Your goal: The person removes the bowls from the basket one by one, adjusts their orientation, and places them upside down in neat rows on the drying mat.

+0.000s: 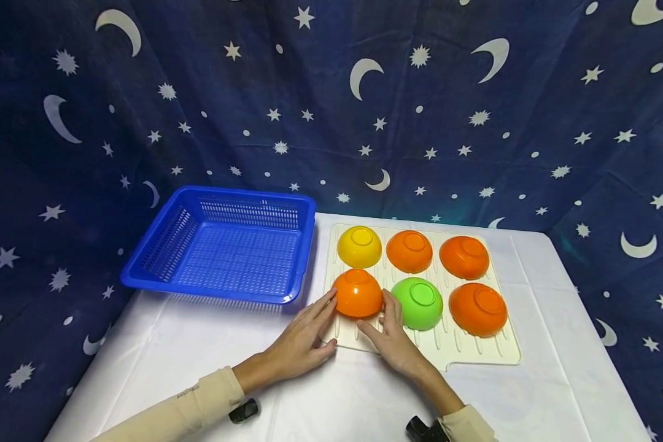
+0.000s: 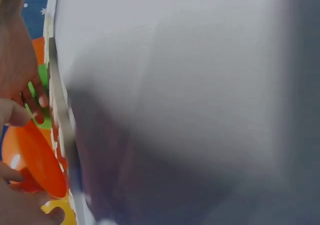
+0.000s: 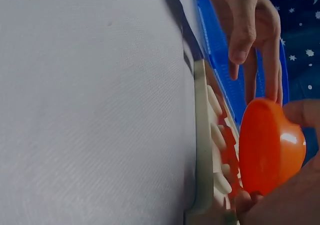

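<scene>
An orange bowl (image 1: 357, 293) is tilted over the front left of a cream ridged drying tray (image 1: 469, 348), its base toward the back. In the wrist views part of its open side shows. My left hand (image 1: 298, 347) touches the bowl's left side with nearly straight fingers, its thumb apart from the bowl. My right hand (image 1: 399, 344) holds the bowl's right side, fingers bent against it and thumb at the front rim. A green bowl (image 1: 418, 305) lies upside down just right of it. Behind stands an upturned yellow bowl (image 1: 359, 247).
More upturned orange bowls stand on the tray, such as the back middle bowl (image 1: 409, 252) and the front right bowl (image 1: 477, 310). A blue perforated basket (image 1: 215, 294) stands to the left on the white tablecloth (image 1: 199, 331). A starry curtain (image 1: 309, 123) hangs behind.
</scene>
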A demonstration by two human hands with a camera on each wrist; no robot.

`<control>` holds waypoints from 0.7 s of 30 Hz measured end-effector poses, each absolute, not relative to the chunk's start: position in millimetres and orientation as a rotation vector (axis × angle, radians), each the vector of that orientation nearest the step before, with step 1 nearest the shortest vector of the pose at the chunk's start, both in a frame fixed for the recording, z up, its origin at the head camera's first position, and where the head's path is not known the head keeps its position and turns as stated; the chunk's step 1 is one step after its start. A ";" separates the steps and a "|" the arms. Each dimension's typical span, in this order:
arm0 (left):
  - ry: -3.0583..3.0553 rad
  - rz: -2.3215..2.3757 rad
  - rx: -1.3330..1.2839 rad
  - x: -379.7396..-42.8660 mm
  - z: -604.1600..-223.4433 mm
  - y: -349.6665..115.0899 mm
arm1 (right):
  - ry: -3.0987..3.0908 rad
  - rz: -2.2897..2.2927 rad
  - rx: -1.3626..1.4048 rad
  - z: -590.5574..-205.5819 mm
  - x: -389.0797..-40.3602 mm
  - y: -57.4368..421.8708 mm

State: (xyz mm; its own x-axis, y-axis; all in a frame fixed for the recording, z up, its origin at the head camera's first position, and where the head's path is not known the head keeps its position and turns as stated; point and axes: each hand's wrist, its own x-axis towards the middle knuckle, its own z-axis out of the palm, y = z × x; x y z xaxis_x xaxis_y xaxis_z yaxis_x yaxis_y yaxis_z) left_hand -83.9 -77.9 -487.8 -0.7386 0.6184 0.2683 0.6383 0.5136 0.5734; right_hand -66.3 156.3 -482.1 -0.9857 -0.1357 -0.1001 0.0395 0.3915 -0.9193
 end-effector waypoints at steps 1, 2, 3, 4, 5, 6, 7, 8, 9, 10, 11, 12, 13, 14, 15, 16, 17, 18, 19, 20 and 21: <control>-2.723 -1.044 -1.124 -84.6 -488.0 -77.3 | 2.517 -1.605 -0.078 -481.7 -66.1 156.0; -2.737 -1.039 -1.123 -85.2 -488.0 -76.8 | 2.538 -1.581 -0.069 -481.1 -65.8 155.5; -2.752 -1.025 -1.118 -85.8 -488.4 -76.3 | 2.555 -1.561 -0.057 -480.9 -65.3 154.8; -2.759 -1.015 -1.118 -86.4 -489.0 -75.9 | 2.570 -1.540 -0.045 -480.6 -64.3 154.0; -2.767 -1.002 -1.120 -86.7 -489.6 -75.7 | 2.583 -1.521 -0.040 -480.5 -63.3 153.2; -2.775 -0.985 -1.128 -86.9 -490.3 -75.8 | 2.594 -1.505 -0.038 -480.0 -62.1 152.5; -2.785 -0.966 -1.142 -86.8 -491.3 -76.1 | 2.605 -1.489 -0.035 -479.9 -60.7 151.7; -2.794 -0.947 -1.160 -86.6 -492.3 -76.4 | 2.612 -1.480 -0.036 -479.4 -59.4 151.2; -2.798 -0.935 -1.179 -86.6 -493.2 -76.6 | 2.619 -1.468 -0.036 -479.5 -58.5 150.6; -2.800 -0.926 -1.197 -86.6 -493.9 -76.8 | 2.620 -1.464 -0.038 -479.2 -57.5 150.1; -2.805 -0.917 -1.211 -86.3 -494.2 -77.1 | 2.623 -1.461 -0.044 -478.8 -56.6 149.9; -2.802 -0.911 -1.222 -86.2 -494.8 -77.3 | 2.625 -1.458 -0.047 -478.4 -55.7 149.8; -2.800 -0.910 -1.227 -86.1 -494.8 -77.3 | 2.620 -1.455 -0.047 -478.0 -54.9 149.9; -2.802 -0.909 -1.228 -86.0 -494.4 -77.1 | 2.613 -1.452 -0.047 -477.8 -54.1 150.0; -2.798 -0.914 -1.229 -85.9 -494.1 -76.9 | 2.613 -1.441 -0.046 -477.6 -53.4 150.2; -2.800 -0.911 -1.231 -85.7 -493.7 -76.7 | 2.614 -1.433 -0.051 -477.2 -52.4 150.5; -2.805 -0.904 -1.238 -85.5 -493.4 -76.4 | 2.619 -1.419 -0.056 -476.9 -51.4 151.0; -2.802 -0.901 -1.249 -85.4 -493.1 -76.1 | 2.616 -1.413 -0.061 -476.8 -50.2 151.6; -2.806 -0.896 -1.258 -85.3 -492.4 -75.8 | 2.612 -1.402 -0.075 -476.8 -49.1 152.6; -2.808 -0.889 -1.267 -85.2 -491.9 -75.4 | 2.606 -1.386 -0.091 -476.7 -48.1 153.9; -2.808 -0.883 -1.273 -85.0 -491.5 -74.8 | 2.599 -1.364 -0.116 -476.6 -46.8 155.6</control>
State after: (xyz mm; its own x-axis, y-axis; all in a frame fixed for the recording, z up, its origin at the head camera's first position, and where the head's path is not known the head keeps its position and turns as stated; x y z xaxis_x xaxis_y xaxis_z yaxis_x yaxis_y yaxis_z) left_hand -85.0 -74.8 -491.5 -0.6831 0.7125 0.1607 0.6761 0.5337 0.5080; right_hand -46.8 155.6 -476.6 -0.9762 -0.1631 -0.1428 0.0249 0.5702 -0.8211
